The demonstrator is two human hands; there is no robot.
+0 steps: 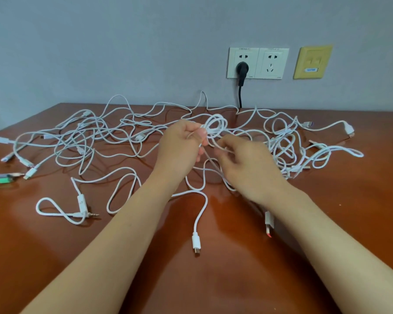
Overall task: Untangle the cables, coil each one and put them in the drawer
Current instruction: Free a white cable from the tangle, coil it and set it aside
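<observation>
Several white cables lie tangled across the brown table (213,279), one heap at the left (77,137) and another at the right (288,146). My left hand (182,146) holds a small coil of white cable (217,126) above the table's middle, pinching its loops together. My right hand (243,162) sits just right of it, fingers curled round a strand of the same cable that trails down toward the table. A cable with a USB plug (196,242) lies in front between my forearms. No drawer is in view.
A short white audio cable with a jack plug (82,211) lies at the front left. A green and grey object (0,177) pokes in at the left edge. Wall sockets (258,62) with a black plug (242,71) and cord stand behind the table.
</observation>
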